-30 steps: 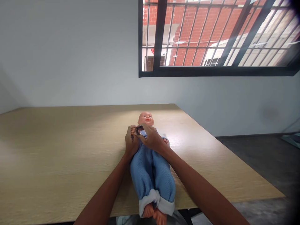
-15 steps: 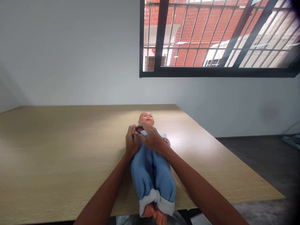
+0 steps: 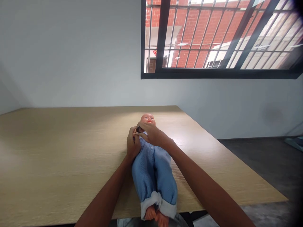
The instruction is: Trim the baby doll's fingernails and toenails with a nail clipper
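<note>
Doll (image 3: 146,170): textured blue outfit, turned-up white cuffs, bare head and feet | lying face-up on tabletop (image 3: 71,157), feet at near edge | gripped in left hand (image 3: 133,143): doll's fist (image 3: 134,132) | pinched in right hand (image 3: 153,134): small dark object (image 3: 138,129)

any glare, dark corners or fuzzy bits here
Head view: glare whitens the pale wood-grain table right of the blue-clothed plastic doll; light streaks cross the black-framed barred window; top right corner goes dark. Also head view: the small dark object in the right hand is unclear.
</note>
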